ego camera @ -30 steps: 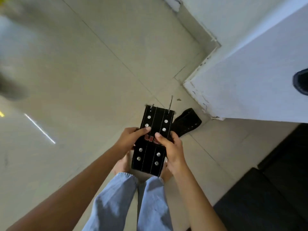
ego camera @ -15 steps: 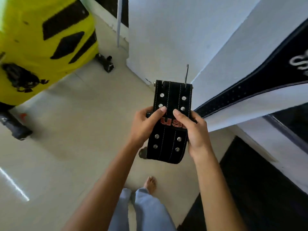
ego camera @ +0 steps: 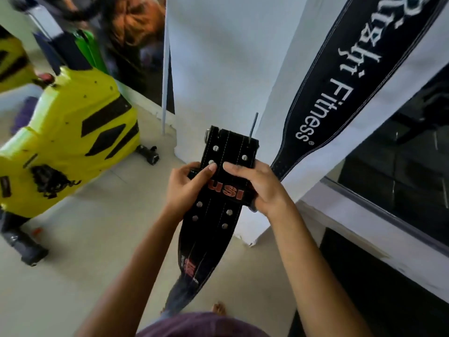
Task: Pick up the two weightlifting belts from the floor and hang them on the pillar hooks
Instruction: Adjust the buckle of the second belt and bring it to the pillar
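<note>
I hold a black studded weightlifting belt (ego camera: 226, 152) with red "USI" lettering upright in front of me, its buckle prong pointing up. My left hand (ego camera: 187, 188) grips its left edge and my right hand (ego camera: 260, 186) grips its right edge, both thumbs on its face. The belt's tail hangs down toward my legs. A second black belt (ego camera: 349, 76) with white "Fitness" lettering hangs along the white pillar (ego camera: 218, 57) just right of my hands. No hook shows in this view.
A yellow exercise machine (ego camera: 65, 147) stands on the tiled floor at left, with a black foot bar (ego camera: 24, 246) below it. A dark window or mirror (ego camera: 401, 166) runs along the right wall, and a black mat (ego camera: 376, 288) lies beneath it.
The belt has risen from near the floor to chest height in both hands. My view has swung up from the floor to the pillar and the hanging belt.
</note>
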The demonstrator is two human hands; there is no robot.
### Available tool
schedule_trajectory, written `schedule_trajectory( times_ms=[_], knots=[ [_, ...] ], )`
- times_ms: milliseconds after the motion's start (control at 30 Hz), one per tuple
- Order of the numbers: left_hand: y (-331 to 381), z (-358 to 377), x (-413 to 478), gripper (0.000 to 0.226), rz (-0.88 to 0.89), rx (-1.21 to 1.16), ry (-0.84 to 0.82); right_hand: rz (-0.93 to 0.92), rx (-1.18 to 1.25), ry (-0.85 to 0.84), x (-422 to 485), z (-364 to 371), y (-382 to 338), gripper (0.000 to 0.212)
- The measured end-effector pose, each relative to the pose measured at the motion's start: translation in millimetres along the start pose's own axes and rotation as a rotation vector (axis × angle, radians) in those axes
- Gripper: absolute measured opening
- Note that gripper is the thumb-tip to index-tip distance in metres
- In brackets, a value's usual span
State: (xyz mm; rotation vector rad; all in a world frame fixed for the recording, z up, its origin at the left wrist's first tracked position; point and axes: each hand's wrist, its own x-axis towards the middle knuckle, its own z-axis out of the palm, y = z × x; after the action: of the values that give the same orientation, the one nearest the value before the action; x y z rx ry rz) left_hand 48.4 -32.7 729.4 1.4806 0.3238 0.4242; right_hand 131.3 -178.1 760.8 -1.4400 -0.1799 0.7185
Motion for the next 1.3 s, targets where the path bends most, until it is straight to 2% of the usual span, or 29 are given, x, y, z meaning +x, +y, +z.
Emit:
schedule_trajectory(
  times_ms=[100,233,333,433,500,600,667,800,900,1000,1167,1300],
  knots=[
    [1,-6,-2,0.036,0.016,-0.009,0.085,0.086,-0.019,-0.102,-27,11,46,0.038],
    [4,-14,0,0.039,0.004,-0.029,0.094,0.173,-0.098,-0.065,-56,36,96,0.039],
    [4,-15,-3,0.034,-0.007,-0.034,0.062,0.054,-0.02,-0.067,-46,34,73,0.032],
    [3,-14,-7,0.033,0.0,-0.046,0.041,-0.073,0.082,-0.014,-21,23,20,0.038],
    [4,-12,-7,0.031,0.002,-0.041,0.022,-0.07,0.098,0.064,-1,13,-12,0.036],
    [8,-7,-8,0.026,0.026,-0.06,0.035,-0.057,0.017,0.082,19,10,-41,0.017],
    [12,-7,-4,0.025,0.045,-0.07,0.085,-0.061,-0.05,0.041,18,18,-43,0.023],
    [15,-19,9,0.031,0.087,-0.061,0.147,-0.01,-0.069,-0.133,-7,26,8,0.034],
    [21,-26,13,0.032,0.081,-0.048,0.185,0.061,-0.155,-0.168,-29,30,61,0.041],
    [20,-30,13,0.033,0.058,-0.023,0.139,0.06,-0.087,-0.091,-32,29,68,0.032],
    [13,-20,4,0.027,0.019,-0.036,0.008,-0.101,-0.062,0.051,-18,21,20,0.03],
    [34,-26,20,0.037,-0.191,-0.163,-0.167,-0.119,-0.023,0.11,-24,21,22,0.031]
  ],
)
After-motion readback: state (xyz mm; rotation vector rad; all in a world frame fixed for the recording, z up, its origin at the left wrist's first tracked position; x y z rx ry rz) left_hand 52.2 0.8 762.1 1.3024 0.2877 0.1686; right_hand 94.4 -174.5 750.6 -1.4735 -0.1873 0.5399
